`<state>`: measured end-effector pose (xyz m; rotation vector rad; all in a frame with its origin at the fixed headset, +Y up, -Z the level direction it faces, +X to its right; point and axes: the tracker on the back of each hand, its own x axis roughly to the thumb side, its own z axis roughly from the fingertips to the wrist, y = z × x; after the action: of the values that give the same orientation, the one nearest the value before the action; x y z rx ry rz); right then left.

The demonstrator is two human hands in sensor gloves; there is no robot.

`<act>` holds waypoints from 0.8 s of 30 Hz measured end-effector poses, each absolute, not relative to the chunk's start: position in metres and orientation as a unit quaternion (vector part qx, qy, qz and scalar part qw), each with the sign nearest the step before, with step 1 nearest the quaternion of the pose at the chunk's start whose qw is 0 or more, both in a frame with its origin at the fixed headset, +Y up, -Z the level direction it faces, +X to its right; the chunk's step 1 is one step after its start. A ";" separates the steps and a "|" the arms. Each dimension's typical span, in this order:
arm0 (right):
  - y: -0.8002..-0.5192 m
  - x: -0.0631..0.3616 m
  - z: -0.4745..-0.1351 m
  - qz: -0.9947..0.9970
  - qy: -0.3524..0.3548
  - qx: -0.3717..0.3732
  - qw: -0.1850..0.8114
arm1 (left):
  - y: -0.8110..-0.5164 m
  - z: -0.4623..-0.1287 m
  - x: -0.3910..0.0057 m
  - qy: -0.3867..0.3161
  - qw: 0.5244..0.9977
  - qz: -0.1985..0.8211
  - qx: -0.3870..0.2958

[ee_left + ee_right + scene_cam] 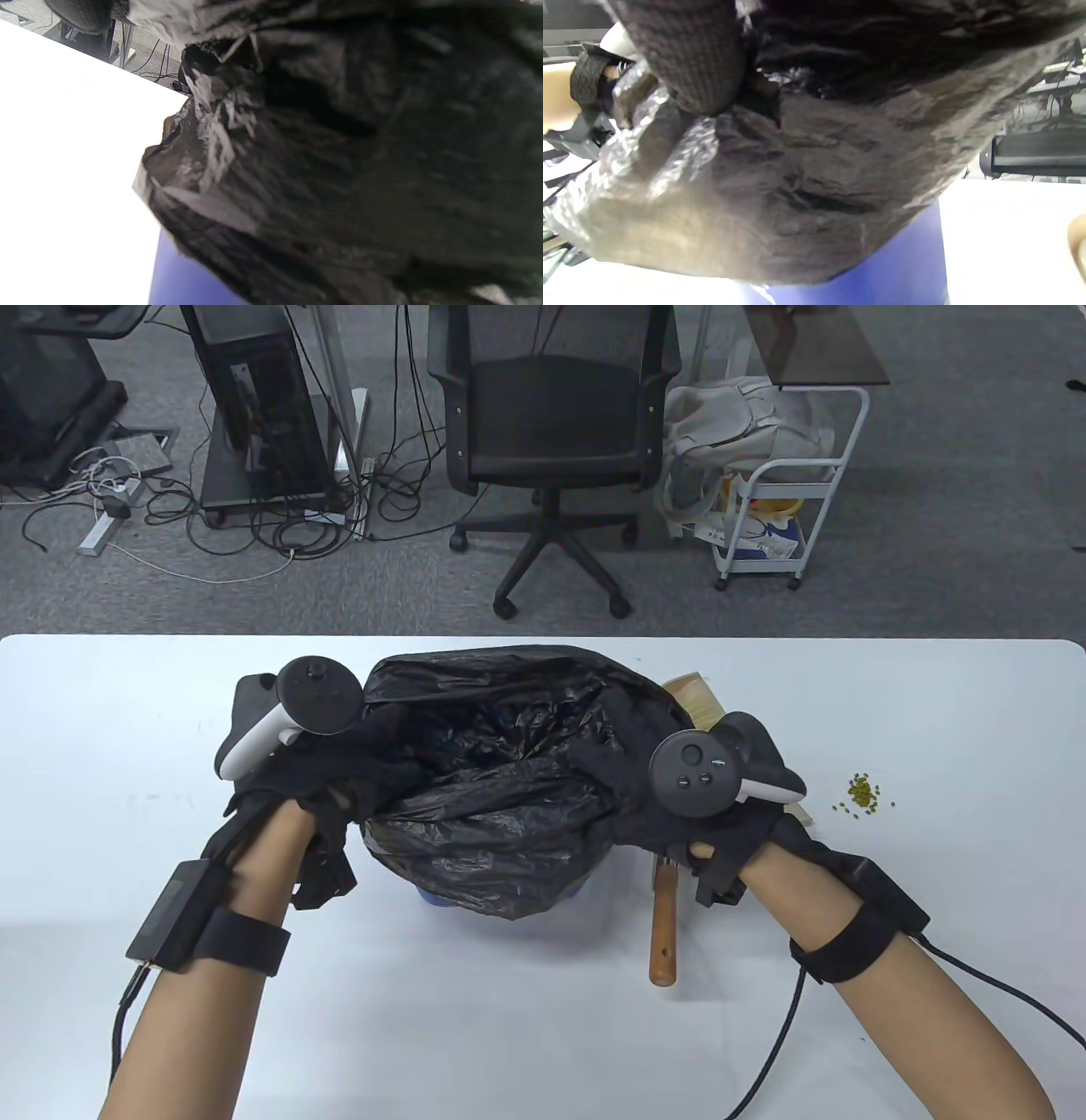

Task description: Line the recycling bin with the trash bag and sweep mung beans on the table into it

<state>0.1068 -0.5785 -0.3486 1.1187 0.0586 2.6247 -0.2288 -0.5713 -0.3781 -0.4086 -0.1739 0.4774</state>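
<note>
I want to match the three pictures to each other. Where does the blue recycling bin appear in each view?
Table view: the blue plastic recycling bin shows only as a small strip at lower centre, under the black plastic trash bag.
Left wrist view: a blue patch at the bottom edge, left of centre.
Right wrist view: a blue wall at the bottom, right of centre.
Shared landmark: the black bag draped over the bin.

trash bag black; recycling bin blue; mung beans seemingly yellow-green; table white
</note>
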 end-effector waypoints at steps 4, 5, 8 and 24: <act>-0.583 0.103 -0.345 0.918 0.002 0.378 0.121 | -0.570 -0.378 -0.229 -0.079 0.950 0.228 -0.198; -0.585 0.101 -0.343 0.918 -0.008 0.379 0.115 | -0.570 -0.378 -0.229 -0.078 0.950 0.228 -0.196; -0.585 0.097 -0.336 0.925 -0.032 0.369 0.083 | -0.568 -0.377 -0.227 -0.076 0.954 0.219 -0.188; -0.527 0.131 -0.314 0.916 -0.063 0.367 0.150 | -0.531 -0.352 -0.235 -0.086 0.963 0.225 -0.120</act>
<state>0.1306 -0.5266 -0.3141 1.0532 -0.1821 2.6311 -0.2349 -0.5312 -0.3520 -0.2421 -0.1747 0.4564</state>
